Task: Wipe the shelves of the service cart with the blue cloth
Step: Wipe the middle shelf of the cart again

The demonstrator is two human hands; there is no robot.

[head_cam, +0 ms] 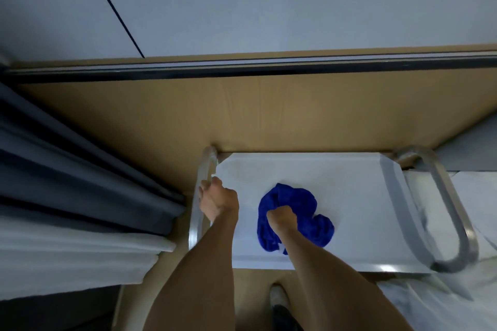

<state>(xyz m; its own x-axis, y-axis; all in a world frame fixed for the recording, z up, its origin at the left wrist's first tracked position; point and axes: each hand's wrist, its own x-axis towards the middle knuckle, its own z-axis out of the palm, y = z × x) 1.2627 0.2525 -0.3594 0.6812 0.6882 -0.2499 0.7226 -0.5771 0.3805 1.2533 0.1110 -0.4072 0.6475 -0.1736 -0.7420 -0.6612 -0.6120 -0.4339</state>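
Both hands [219,203] fisted, arms outstretched

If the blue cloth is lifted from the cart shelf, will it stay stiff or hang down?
The blue cloth lies bunched in soft folds under the right hand, so it would probably droop. It looks light, and likely slides easily on the smooth white shelf.

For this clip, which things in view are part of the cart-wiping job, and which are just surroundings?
Part of the job:
- blue cloth, bunched on the top shelf
- cart's top shelf
- right hand, gripping the cloth
- left hand, holding the cart's left handle

Just surroundings:
- dark curtain
- wooden floor
- cart's right handle, untouched
- shoe
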